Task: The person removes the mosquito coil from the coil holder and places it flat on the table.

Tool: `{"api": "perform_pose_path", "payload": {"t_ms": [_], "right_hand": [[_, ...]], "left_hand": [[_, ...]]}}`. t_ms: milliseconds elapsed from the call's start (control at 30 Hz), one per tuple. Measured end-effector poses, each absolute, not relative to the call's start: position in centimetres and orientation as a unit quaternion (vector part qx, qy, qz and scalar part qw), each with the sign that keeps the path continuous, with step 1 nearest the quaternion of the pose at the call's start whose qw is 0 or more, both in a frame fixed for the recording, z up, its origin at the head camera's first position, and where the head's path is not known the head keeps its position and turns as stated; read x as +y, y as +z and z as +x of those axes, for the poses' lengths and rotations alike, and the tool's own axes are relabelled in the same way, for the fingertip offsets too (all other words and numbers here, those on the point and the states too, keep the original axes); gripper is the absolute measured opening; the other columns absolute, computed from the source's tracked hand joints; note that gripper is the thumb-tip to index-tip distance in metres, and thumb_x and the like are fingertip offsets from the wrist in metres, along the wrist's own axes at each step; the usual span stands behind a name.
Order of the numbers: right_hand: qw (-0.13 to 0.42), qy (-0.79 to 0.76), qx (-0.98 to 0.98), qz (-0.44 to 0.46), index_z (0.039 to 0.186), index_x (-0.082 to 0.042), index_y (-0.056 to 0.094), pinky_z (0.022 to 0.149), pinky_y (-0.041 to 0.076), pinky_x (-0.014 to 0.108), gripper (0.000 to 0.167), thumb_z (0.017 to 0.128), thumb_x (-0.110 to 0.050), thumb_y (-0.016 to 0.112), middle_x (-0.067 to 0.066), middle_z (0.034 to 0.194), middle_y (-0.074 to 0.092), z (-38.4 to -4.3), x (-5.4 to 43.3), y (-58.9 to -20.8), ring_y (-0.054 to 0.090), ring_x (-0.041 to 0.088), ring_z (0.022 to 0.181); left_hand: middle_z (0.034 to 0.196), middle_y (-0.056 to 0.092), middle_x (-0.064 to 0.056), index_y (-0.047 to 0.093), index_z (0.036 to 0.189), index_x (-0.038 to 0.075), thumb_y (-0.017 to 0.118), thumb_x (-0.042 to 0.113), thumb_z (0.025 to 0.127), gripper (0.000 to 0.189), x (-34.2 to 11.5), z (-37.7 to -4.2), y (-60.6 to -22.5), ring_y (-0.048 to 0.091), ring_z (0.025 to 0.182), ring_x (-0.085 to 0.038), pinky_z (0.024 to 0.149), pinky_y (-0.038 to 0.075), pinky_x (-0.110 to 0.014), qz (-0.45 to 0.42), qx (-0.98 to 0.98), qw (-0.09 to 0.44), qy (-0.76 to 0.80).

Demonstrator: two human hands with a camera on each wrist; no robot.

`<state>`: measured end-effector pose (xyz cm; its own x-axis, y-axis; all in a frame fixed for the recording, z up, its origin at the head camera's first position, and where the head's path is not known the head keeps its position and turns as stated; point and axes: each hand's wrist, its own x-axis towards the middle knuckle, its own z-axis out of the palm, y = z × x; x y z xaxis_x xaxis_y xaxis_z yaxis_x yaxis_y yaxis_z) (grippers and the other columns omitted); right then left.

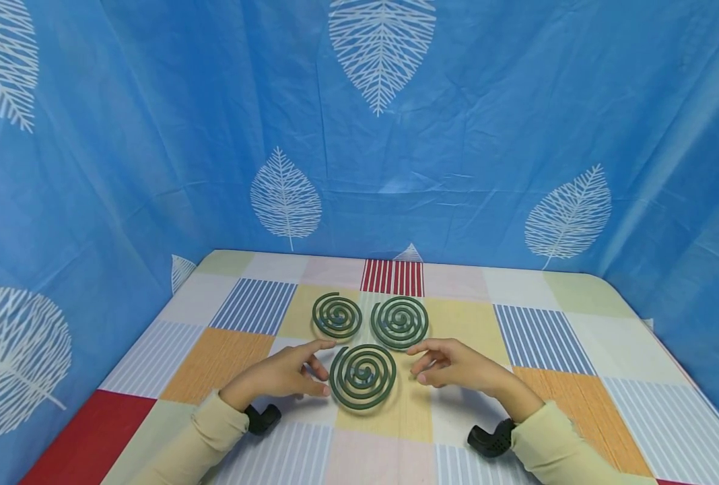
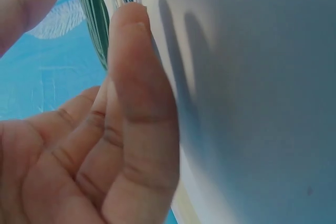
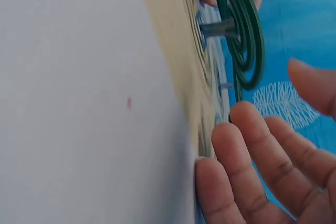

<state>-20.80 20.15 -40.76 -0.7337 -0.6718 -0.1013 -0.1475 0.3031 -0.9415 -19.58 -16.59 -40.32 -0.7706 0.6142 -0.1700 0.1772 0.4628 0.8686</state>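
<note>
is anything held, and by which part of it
Nothing is held: the left hand and right hand flank the front green coil, neither gripping it.

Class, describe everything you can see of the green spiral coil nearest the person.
The green spiral coil is dark and looks stiff, its rounded strand winding out in spaced rings to a free end on the far left. It appears whole. It lies roughly level, raised above the patchwork cloth on a small metallic-looking stand at its middle. The left hand is at its edge, though contact is unclear; the right hand is apart from it.
</note>
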Motion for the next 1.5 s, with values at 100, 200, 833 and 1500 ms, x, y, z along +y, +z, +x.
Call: {"api": "perform_pose_path", "payload": {"t_ms": [100,200,833,1500], "right_hand": [[0.258,-0.539,0.767,-0.233,0.145,0.018,0.05,0.08,0.061,0.032,0.055,0.102,-0.008,0.074,0.021,0.117,0.075,-20.7,19.6,-40.7,0.073,0.02,0.1],[0.263,-0.542,0.768,-0.216,0.147,0.016,0.051,0.082,0.062,0.035,0.056,0.102,-0.007,0.074,0.018,0.117,0.076,-20.6,19.1,-40.7,0.073,0.021,0.1],[0.261,-0.549,0.764,-0.216,0.153,0.016,0.045,0.063,0.054,0.026,0.07,0.095,-0.002,0.079,0.004,0.1,0.074,-20.8,16.4,-41.5,0.067,0.014,0.082],[0.251,-0.571,0.752,-0.213,0.15,0.019,0.046,0.062,0.051,0.024,0.067,0.092,0.004,0.078,0.007,0.097,0.077,-20.6,16.1,-41.7,0.063,0.011,0.074]], "left_hand": [[0.104,0.069,-0.006,0.035,0.163,-0.009,0.082,0.005,0.095,0.084,-16.4,-19.5,-40.4,0.061,0.071,-0.012,0.059,0.053,-0.025,0.243,0.818,0.24,0.463],[0.102,0.07,-0.005,0.034,0.162,-0.011,0.082,0.005,0.095,0.085,-16.3,-19.4,-40.4,0.061,0.069,-0.01,0.059,0.054,-0.025,0.242,0.815,0.243,0.466],[0.096,0.071,0.0,0.034,0.162,-0.012,0.081,0.006,0.096,0.083,-15.9,-19.2,-40.9,0.062,0.068,-0.009,0.061,0.055,-0.025,0.243,0.804,0.258,0.478],[0.096,0.067,-0.003,0.04,0.161,-0.009,0.085,0.002,0.092,0.083,-15.6,-19.2,-40.4,0.057,0.067,-0.01,0.057,0.052,-0.025,0.245,0.82,0.208,0.473]]}}
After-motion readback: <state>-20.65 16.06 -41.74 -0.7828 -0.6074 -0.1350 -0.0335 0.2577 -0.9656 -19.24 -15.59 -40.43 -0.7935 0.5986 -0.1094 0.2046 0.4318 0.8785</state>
